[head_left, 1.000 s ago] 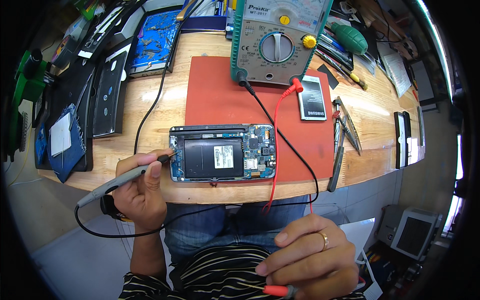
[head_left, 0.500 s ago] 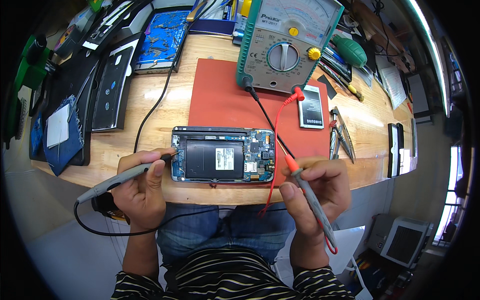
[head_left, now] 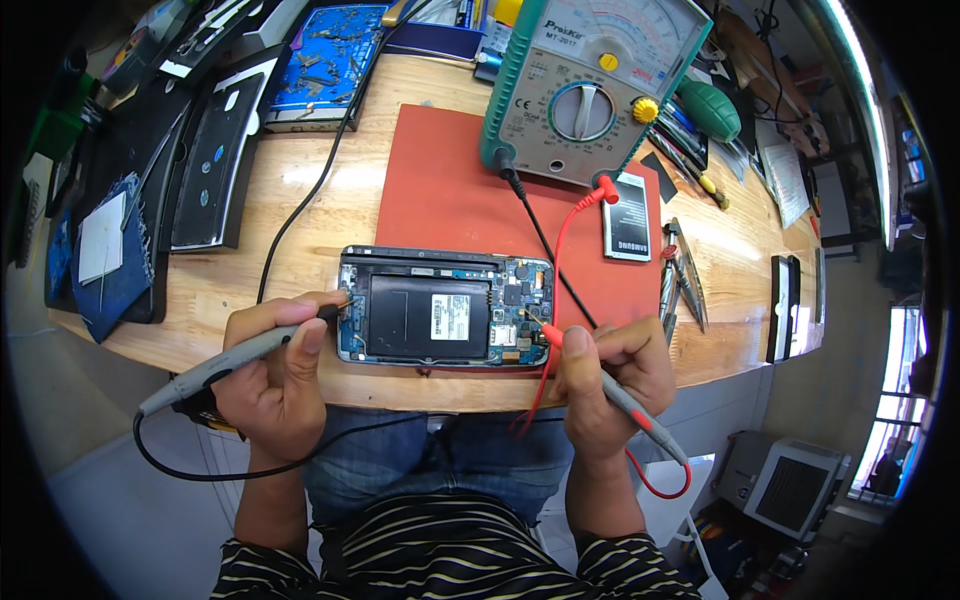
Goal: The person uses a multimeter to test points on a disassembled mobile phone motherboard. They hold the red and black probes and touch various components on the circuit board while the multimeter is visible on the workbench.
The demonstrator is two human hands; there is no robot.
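An opened smartphone (head_left: 410, 312) lies lengthwise near the front edge of the table, its circuit board and bare battery bay showing. My left hand (head_left: 270, 375) is closed around the grey and black test probe (head_left: 225, 360), whose tip is at the phone's left end. Closed in a pinch, my right hand (head_left: 615, 385) holds the red and grey test probe (head_left: 645, 418), and its thin metal tip is over the board at the phone's right end. Whether either tip touches metal is too small to tell. Behind stands a green and grey analog multimeter (head_left: 585, 110), with both leads plugged in.
A red mat (head_left: 440, 170) lies partly under the phone. On it rests a phone battery (head_left: 627, 225), with tweezers (head_left: 685, 280) to its right. Black cases (head_left: 215, 175) and a blue tray of small parts (head_left: 325, 60) stand at the left, a green air blower (head_left: 708, 110) at the far right.
My right hand has moved left with the red probe, bringing its tip from beside the phone to over the board. My left hand keeps its probe at the left end. The view has shifted slightly.
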